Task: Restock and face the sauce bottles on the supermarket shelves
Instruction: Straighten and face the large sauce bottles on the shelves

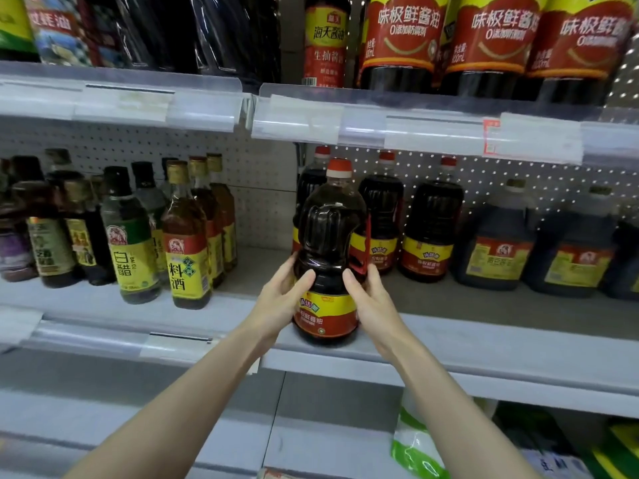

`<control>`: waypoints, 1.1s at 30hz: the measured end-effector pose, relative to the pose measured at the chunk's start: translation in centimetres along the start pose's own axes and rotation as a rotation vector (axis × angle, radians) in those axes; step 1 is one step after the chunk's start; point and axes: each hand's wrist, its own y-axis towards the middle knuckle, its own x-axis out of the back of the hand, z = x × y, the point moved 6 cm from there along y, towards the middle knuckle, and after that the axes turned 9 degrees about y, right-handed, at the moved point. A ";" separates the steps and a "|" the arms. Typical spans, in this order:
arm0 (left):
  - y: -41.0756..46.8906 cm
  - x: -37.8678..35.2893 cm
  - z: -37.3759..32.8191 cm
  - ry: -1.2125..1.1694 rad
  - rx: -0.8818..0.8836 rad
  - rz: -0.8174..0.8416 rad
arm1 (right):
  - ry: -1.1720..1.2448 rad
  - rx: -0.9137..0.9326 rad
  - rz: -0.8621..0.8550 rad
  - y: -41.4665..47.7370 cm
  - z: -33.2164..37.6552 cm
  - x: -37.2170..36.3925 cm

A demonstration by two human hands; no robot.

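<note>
Large soy sauce bottle (326, 257), upright at the front edge of the middle shelf (484, 344), clasped on either flank by the left hand (281, 299) and right hand (371, 300), label facing outward, matching bottles directly behind it.

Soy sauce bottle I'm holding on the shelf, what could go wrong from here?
The soy sauce bottle, gripped by the left hand and right hand, sits near the front edge of the shelf. Released carelessly, it might tip off. Pushed back too hard, it could knock the matching bottle right behind it.
</note>
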 end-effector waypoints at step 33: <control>8.4 2.2 3.1 0.155 -0.076 -0.221 | 0.062 -0.016 -0.253 10.5 -3.3 -0.4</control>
